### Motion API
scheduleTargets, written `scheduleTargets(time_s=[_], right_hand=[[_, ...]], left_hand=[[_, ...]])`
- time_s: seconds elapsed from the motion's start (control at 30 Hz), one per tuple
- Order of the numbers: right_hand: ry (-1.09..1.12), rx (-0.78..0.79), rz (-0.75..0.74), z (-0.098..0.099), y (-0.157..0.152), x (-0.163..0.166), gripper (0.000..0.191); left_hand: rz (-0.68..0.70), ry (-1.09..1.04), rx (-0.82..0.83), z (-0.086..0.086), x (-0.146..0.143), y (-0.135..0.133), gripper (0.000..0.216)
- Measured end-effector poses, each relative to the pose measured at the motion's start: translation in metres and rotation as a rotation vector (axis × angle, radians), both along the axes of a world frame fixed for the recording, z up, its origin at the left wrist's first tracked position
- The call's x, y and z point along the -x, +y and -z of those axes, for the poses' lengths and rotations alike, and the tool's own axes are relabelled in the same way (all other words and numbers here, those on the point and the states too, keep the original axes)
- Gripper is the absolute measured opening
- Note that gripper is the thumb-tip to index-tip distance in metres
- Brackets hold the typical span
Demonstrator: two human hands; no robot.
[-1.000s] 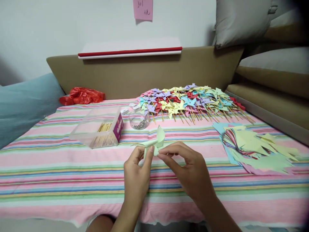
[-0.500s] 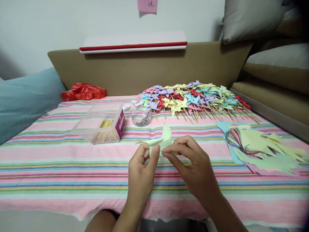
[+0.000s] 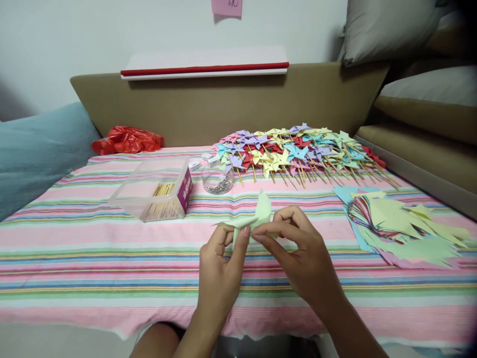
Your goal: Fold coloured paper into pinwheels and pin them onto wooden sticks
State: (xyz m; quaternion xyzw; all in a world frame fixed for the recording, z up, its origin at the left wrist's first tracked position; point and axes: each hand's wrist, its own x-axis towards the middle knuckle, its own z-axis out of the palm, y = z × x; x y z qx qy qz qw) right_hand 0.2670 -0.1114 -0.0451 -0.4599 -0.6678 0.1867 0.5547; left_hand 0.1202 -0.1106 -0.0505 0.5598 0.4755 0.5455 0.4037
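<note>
A pale green paper pinwheel (image 3: 263,209), its blades folded inward, is held up over the striped cloth near the front middle. My left hand (image 3: 223,256) pinches its centre between thumb and fingers from the left. On the other side, my right hand (image 3: 298,248) has thumb and forefinger pressed together at the pinwheel's middle; a tiny dark thing shows at those fingertips, too small to make out. Part of the paper is hidden behind the fingers. Beyond the hands stands a clear round tub (image 3: 217,180) of small silvery pins.
A clear plastic box (image 3: 128,199) of wooden sticks stands left of the tub, with small white boxes (image 3: 194,165) behind. Finished pinwheels on sticks (image 3: 294,151) are heaped at the back right. Cut coloured paper sheets (image 3: 395,219) lie at right, a red plastic bag (image 3: 130,139) at back left.
The folded blades have tilted, with the upright one shifted slightly right and the front face now seen less. Both hands stay at the pinwheel's centre, fingertips a little closer together.
</note>
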Motion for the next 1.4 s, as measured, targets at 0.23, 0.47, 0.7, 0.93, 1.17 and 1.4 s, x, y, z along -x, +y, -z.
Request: scheduleTargets(time_s=[0.23,0.47,0.7,0.93,1.17,1.4], right_hand=[[0.067,0.082,0.004,-0.001,0.000,0.001,0.006],[0.153,0.223,0.038,-0.003,-0.004,0.003,0.004],[0.165,0.226,-0.009,-0.003,-0.002,-0.001,0.006],[0.360,0.274,0.048,0.007,0.001,-0.001,0.038],[0.129,0.202,0.064,0.007,0.002,-0.005,0.013],[-0.045,-0.147,-0.124,0.005,0.006,-0.014,0.013]], left_hand=[[-0.007,0.016,-0.054,0.003,0.001,0.000,0.016],[-0.011,0.124,-0.165,0.007,0.002,0.001,0.010],[0.091,0.100,-0.158,0.009,0.002,0.002,0.013],[0.108,0.157,-0.122,0.010,0.002,0.000,0.017],[0.116,0.364,-0.311,0.011,0.011,0.004,0.018],[0.210,0.541,-0.711,0.004,0.030,0.012,0.037]])
